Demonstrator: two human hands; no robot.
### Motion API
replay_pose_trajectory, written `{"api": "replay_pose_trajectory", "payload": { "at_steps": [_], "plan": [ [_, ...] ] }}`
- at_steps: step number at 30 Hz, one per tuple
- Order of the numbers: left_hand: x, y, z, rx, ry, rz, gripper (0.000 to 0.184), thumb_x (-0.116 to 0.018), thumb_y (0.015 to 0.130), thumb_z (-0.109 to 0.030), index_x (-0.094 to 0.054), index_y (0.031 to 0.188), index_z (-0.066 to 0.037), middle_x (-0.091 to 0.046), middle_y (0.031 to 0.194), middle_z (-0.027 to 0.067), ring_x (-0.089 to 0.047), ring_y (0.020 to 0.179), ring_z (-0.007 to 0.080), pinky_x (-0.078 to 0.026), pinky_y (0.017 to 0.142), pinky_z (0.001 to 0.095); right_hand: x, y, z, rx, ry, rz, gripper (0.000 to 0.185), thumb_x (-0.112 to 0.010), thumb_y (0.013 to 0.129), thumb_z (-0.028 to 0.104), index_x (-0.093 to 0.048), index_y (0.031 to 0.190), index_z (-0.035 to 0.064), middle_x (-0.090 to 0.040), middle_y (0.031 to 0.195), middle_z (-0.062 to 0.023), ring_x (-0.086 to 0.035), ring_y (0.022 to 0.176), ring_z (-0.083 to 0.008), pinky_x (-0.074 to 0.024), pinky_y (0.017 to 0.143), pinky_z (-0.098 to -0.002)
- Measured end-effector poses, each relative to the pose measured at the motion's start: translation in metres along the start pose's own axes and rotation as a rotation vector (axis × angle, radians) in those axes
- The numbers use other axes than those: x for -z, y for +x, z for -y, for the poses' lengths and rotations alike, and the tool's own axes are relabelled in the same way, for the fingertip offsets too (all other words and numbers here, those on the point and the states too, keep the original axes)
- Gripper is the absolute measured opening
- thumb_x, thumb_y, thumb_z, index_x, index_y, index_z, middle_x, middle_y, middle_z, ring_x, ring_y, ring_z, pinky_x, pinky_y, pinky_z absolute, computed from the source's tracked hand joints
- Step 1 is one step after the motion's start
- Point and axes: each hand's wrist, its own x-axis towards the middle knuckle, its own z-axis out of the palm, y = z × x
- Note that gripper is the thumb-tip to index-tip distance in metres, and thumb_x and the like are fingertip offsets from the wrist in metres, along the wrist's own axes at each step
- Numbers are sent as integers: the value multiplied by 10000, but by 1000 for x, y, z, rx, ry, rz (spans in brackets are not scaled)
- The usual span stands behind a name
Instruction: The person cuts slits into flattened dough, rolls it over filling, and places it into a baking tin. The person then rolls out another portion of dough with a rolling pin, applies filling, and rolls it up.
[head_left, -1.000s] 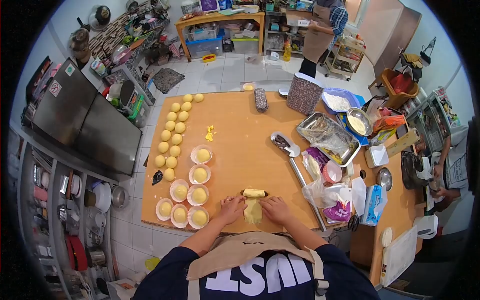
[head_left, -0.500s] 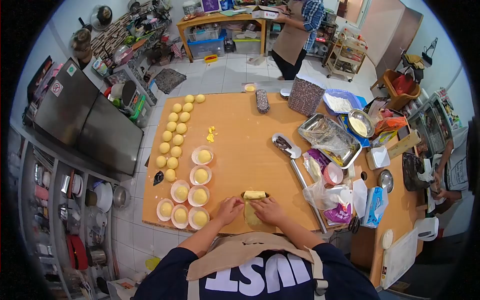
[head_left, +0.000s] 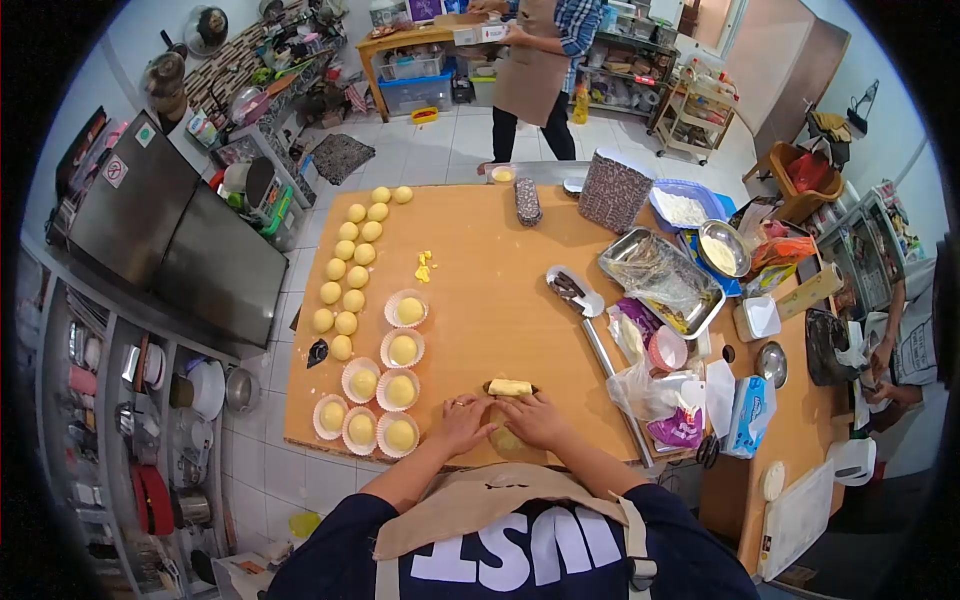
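Observation:
In front of me lies a small roll of pale yellow dough (head_left: 510, 387), with dark filling showing at its ends. A thin flap of the same dough (head_left: 508, 438) stretches from it toward me, partly covered by my hands. My right hand (head_left: 534, 418) rests with its fingers flat against the near side of the roll. Just left of the roll, my left hand (head_left: 464, 424) is open, its fingers extended and its thumb pointing toward the flap. To the left stand several paper cups with dough balls (head_left: 398, 392).
Rows of bare dough balls (head_left: 355, 277) line the table's left side. Yellow scraps (head_left: 425, 267) lie mid-table. At right are a metal rod (head_left: 615, 390), a scoop with dark filling sticks (head_left: 572, 288), a metal tray (head_left: 660, 280) and plastic bags. Another person (head_left: 535, 70) stands beyond the table.
My left hand has opened from a pinch and turned flatter beside the dough. Less of the flap shows between my hands. The person beyond the table has moved left.

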Motion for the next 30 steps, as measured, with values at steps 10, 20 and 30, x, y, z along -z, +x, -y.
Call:
{"api": "replay_pose_trajectory", "payload": {
  "at_steps": [10,20,30],
  "plan": [
    [2,-6,4,-69,-9,-74,527,-603,865,-400,-484,1312,-146,-567,1233,104,-460,1222,273,-267,1004,471,-3,-3,-3,-5,19,-2,496,-553,896,373,-480,1327,139,-608,1229,-38,-507,1155,-229,-343,1016,-412],
    [3,-6,-3,-45,-29,-81,549,-645,841,-391,-496,1304,-136,-549,1268,109,-437,1243,302,-258,1033,473,-6,-16,-6,-9,-17,-115,419,-589,875,328,-552,1248,143,-652,1132,-9,-561,1042,-196,-395,893,-372],
    [-6,-4,-1,-114,101,-200,547,-588,861,-482,-483,1281,-148,-526,1279,36,-436,1210,251,-251,1008,481,2,-27,-14,-65,36,-37,436,-552,901,345,-535,1286,140,-642,1160,-28,-551,1066,-206,-386,919,-388]
  ]
}}
